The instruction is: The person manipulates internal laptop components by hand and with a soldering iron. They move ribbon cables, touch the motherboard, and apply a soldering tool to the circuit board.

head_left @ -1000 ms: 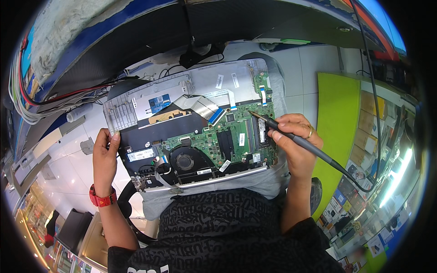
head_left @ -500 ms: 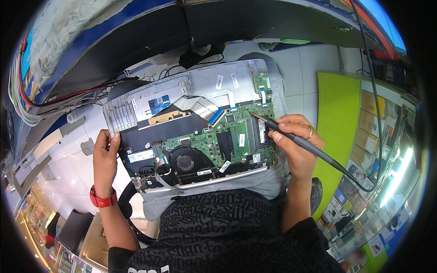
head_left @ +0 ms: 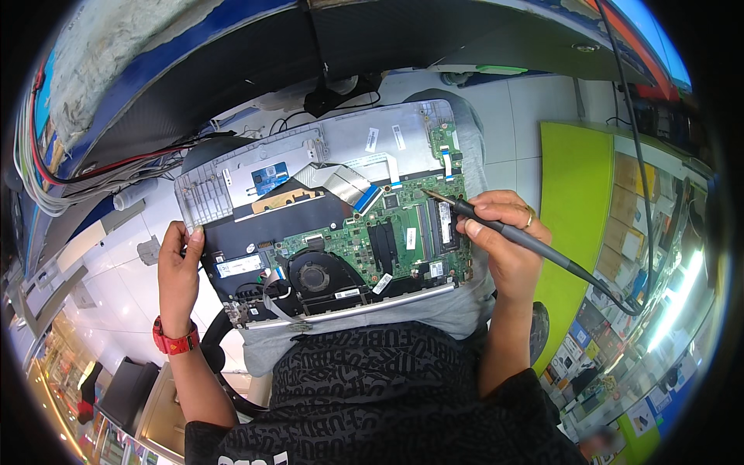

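Observation:
An opened laptop base lies across my lap, its green circuit board, round black fan and black battery exposed. My left hand, with a red watch on the wrist, grips the laptop's left edge. My right hand holds a grey pen-shaped soldering iron like a pencil. Its metal tip touches the upper right part of the board. A black cord trails from the iron to the right.
A dark bench edge with red and white cables curves along the top and left. A bright green counter with shelves of small boxes stands to the right. White floor tiles show around my knees.

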